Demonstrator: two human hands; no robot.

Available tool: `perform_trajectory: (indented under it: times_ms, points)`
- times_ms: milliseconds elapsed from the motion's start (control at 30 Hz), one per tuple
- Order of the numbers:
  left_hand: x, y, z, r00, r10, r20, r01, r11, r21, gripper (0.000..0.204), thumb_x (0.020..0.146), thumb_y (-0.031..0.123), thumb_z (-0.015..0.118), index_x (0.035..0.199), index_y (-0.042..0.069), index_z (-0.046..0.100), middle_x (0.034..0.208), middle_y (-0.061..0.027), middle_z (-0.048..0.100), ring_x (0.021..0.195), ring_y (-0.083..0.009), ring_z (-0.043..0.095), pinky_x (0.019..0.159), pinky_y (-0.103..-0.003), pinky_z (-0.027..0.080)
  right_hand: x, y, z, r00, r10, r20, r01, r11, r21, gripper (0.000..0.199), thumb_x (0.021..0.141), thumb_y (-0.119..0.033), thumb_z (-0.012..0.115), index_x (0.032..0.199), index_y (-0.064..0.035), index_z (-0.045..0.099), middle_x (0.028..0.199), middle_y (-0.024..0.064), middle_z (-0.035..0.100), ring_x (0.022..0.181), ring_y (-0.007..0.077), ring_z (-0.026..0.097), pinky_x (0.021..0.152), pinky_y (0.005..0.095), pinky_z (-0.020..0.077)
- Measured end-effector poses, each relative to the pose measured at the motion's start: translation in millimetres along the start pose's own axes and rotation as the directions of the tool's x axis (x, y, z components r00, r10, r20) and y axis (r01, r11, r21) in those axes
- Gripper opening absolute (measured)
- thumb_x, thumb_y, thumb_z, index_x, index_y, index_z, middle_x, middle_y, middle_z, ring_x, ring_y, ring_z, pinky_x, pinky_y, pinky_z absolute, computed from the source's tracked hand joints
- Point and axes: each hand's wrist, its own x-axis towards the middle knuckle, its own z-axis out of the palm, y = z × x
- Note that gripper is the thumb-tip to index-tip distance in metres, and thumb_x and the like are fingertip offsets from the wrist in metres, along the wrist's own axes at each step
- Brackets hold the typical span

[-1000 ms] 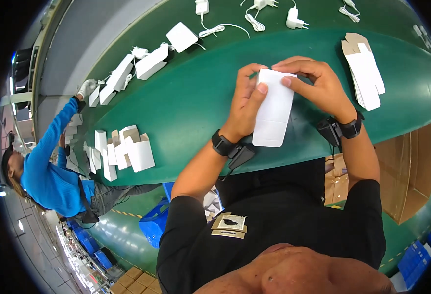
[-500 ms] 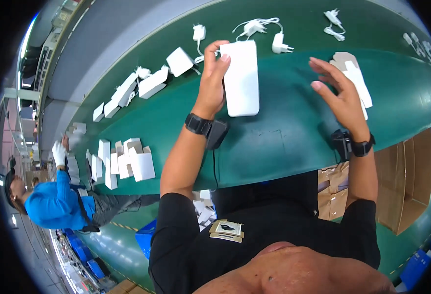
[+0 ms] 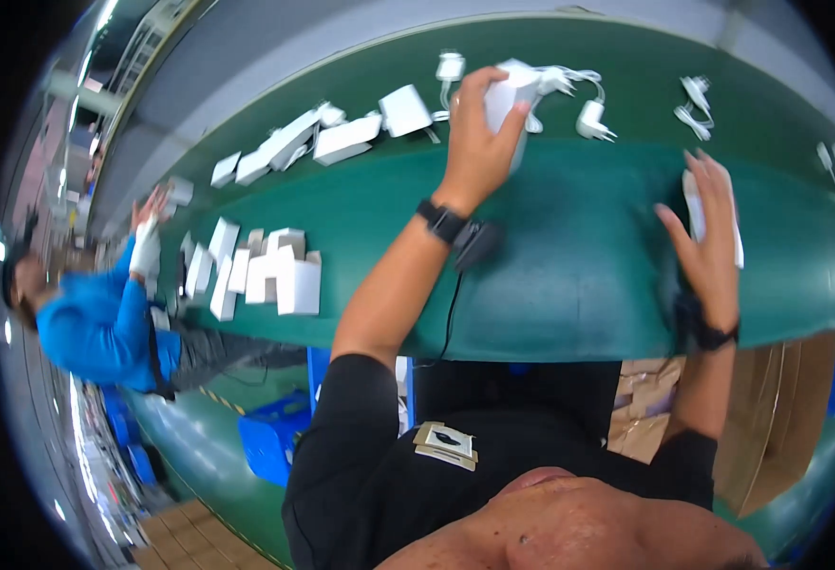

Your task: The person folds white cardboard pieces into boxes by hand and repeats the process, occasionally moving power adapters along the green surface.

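Observation:
My left hand (image 3: 482, 142) grips a white box (image 3: 507, 93) over the far middle of the green table, thumb on one side and fingers on the other. The box is tilted and partly covered by the hand. Just beyond it lie white chargers with cables, one of them a plug charger (image 3: 591, 121). On the right, my right hand (image 3: 709, 223) reaches over a flat white carton (image 3: 736, 228), fingers stretched out. Whether its fingertips touch the carton I cannot tell.
White boxes (image 3: 346, 140) line the table's far left, and several open boxes (image 3: 299, 285) stand nearer. Another charger (image 3: 694, 106) lies far right. A person in blue (image 3: 94, 323) works at the left. Below the table are a cardboard box (image 3: 769, 427) and a blue stool (image 3: 270, 442).
The white box in my left hand has moved away from me and tilted, showing its narrower side. My right hand has moved onto the flat white carton. The whole view has shifted.

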Motion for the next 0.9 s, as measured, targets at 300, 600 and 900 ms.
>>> perform_trajectory:
  times_ms: [300,600,900]
  points:
    - [-22.5,-59.2,-53.7,0.957,0.281,0.074,-0.244,0.635,0.733,0.032,0.082,0.009,0.067,0.112,0.010,0.059,0.132,-0.0186,0.055,0.124,-0.0394,0.049,0.104,-0.053,0.034,-109.2,-19.3,-37.5,0.898,0.249,0.363,-0.113,0.927,-0.357,0.062,0.081,-0.012,0.074,0.138,0.0007,0.052,0.144,0.0234,0.049,0.136,0.0364,0.046,0.112,0.0424,0.0373]
    - [-74.7,27.2,42.7,0.826,-0.242,0.509,0.411,0.877,-0.250,0.039,0.094,0.028,0.066,0.125,0.006,0.057,0.130,-0.0151,0.055,0.127,-0.0276,0.051,0.107,-0.041,0.041,-65.1,-2.4,-39.3,0.972,0.204,-0.115,-0.229,0.936,-0.269,0.029,0.092,-0.001,0.063,0.120,-0.0004,0.067,0.111,0.0209,0.070,0.099,0.0350,0.070,0.083,0.0379,0.0538]
    - [-64.9,1.7,67.0,0.817,-0.261,0.514,0.576,0.414,-0.705,0.077,0.097,0.053,0.056,0.148,0.001,0.033,0.137,-0.0181,0.053,0.123,-0.0283,0.056,0.106,-0.042,0.044,-2.6,-57.8,51.8,0.958,-0.238,-0.162,0.281,0.896,0.345,0.029,0.088,-0.009,0.069,0.117,-0.0019,0.066,0.100,0.0137,0.072,0.083,0.0258,0.071,0.071,0.0334,0.0558]
